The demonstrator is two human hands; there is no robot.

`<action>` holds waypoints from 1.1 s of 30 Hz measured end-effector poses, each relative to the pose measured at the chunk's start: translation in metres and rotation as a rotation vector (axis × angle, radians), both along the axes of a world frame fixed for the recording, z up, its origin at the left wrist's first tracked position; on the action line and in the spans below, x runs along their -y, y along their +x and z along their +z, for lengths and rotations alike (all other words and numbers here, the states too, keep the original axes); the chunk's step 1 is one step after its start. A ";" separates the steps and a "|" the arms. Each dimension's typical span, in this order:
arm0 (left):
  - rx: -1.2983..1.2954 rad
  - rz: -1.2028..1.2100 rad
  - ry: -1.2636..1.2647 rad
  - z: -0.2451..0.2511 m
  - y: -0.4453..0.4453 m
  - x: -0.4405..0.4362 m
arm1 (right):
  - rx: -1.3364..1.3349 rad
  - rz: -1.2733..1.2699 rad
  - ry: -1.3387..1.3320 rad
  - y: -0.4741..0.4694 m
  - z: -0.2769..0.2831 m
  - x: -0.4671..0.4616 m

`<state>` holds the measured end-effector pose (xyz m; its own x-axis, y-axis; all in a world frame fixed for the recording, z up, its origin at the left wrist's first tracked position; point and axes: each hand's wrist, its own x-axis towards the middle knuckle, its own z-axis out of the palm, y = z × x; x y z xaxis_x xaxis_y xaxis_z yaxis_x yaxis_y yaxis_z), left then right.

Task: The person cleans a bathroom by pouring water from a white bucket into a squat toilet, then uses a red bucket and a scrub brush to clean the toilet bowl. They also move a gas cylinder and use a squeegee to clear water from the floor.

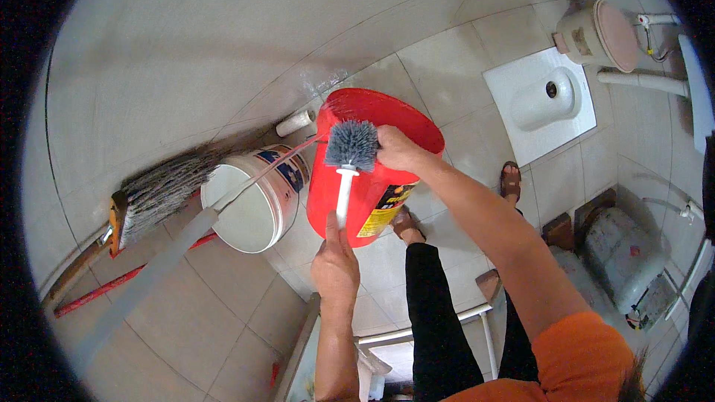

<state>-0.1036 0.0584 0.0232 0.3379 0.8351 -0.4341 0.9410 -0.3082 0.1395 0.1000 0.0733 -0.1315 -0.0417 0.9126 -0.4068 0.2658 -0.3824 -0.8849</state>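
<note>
My left hand [335,273] grips the white handle of a toilet brush [345,195], index finger laid along it. The brush's grey bristle head [352,145] is in front of the near wall of a red plastic bucket [329,195], close to its rim. The bucket is tilted and bears a black and yellow label. My right hand [397,148] is closed over its rim, beside the bristles. From the lower left, a blurred grey tube [173,251] points at the bucket. What looks like a thin stream of water [273,167] runs from its end to the rim.
A white bucket [240,218] and a broom [162,206] are at left, with a red pole [106,290] below. A white pipe piece [296,123] lies by the wall. At right are a squat toilet [544,95], a lidded bin [592,39] and a grey unit [625,257].
</note>
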 end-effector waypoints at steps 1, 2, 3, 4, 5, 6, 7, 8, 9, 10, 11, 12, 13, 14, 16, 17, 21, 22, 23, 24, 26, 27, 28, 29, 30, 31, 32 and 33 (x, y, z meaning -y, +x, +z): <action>0.049 0.023 0.075 -0.001 -0.001 0.000 | 0.009 -0.081 -0.030 0.001 -0.001 0.002; 0.101 0.044 0.149 -0.001 -0.001 0.000 | -0.100 -0.150 0.008 0.002 -0.001 0.004; 0.142 0.082 0.220 -0.003 -0.001 -0.002 | -0.229 -0.163 0.064 0.003 -0.001 0.005; 0.163 0.111 0.225 -0.003 -0.001 -0.002 | -0.208 -0.150 0.171 0.004 0.000 0.006; 0.077 0.118 0.145 -0.002 0.000 0.000 | -0.202 -0.038 0.213 0.004 0.001 0.006; 0.006 0.110 0.094 0.001 0.000 0.004 | -0.082 -0.105 0.165 0.005 0.003 0.006; -0.023 0.065 0.063 0.006 0.001 0.007 | -0.006 -0.101 0.117 0.007 0.005 0.006; -0.084 0.006 -0.012 0.012 0.001 0.009 | 0.077 -0.113 0.095 0.009 0.007 0.006; -0.080 0.004 0.018 0.017 0.000 0.010 | 0.014 -0.198 0.002 0.010 0.011 0.006; -0.099 0.016 -0.012 0.019 0.000 0.005 | -0.041 -0.134 0.023 0.012 0.014 0.007; -0.138 0.038 -0.064 0.022 0.000 0.004 | -0.029 -0.151 0.000 0.013 0.019 0.009; -0.102 0.090 0.009 0.021 -0.001 -0.003 | -0.144 -0.076 0.082 0.014 0.025 0.013; 0.004 0.107 0.077 0.018 0.000 -0.011 | -0.222 -0.041 0.146 0.016 0.031 0.017; 0.102 0.124 0.148 0.017 -0.001 -0.013 | -0.119 0.052 0.273 0.019 0.038 0.022; 0.195 0.109 0.249 0.020 0.000 -0.008 | -0.092 -0.012 0.271 0.031 0.050 0.030; 0.152 0.090 0.231 0.023 0.002 -0.005 | -0.065 -0.001 0.185 0.039 0.056 0.033; 0.038 0.160 -0.087 0.046 0.011 0.037 | 0.238 0.190 -0.036 0.057 0.064 0.029; 0.076 0.156 -0.078 0.040 0.007 0.032 | 0.221 0.192 -0.014 0.056 0.065 0.026; 0.112 0.167 -0.006 0.036 0.004 0.029 | 0.190 0.159 0.062 0.052 0.065 0.024; 0.129 0.189 0.043 0.029 0.002 0.019 | 0.132 0.169 0.134 0.048 0.065 0.023; 0.096 0.205 0.078 0.027 0.001 0.015 | 0.119 0.236 0.177 0.039 0.065 0.024; 0.064 0.191 0.087 0.028 0.002 0.012 | 0.074 0.313 0.190 0.036 0.066 0.026; 0.075 0.147 0.144 0.034 0.002 0.019 | 0.169 0.347 0.202 0.035 0.068 0.030; 0.014 0.151 0.085 0.037 0.001 0.022 | 0.180 0.300 0.193 0.035 0.069 0.034; -0.006 0.126 0.068 0.044 -0.001 0.033 | 0.202 0.287 0.131 0.036 0.071 0.039; -0.055 0.121 -0.002 0.048 -0.001 0.037 | 0.281 0.304 -0.014 0.037 0.073 0.043; 0.002 0.093 0.040 0.049 -0.001 0.036 | 0.267 0.380 -0.084 0.039 0.079 0.046; 0.021 0.087 0.026 0.051 0.000 0.036 | 0.201 0.422 -0.051 0.036 0.075 0.051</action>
<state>-0.1035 0.0224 0.0740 0.2720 0.8726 -0.4058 0.9615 -0.2289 0.1523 0.1364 0.0228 -0.0564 -0.3204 0.8116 -0.4885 0.5713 -0.2457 -0.7831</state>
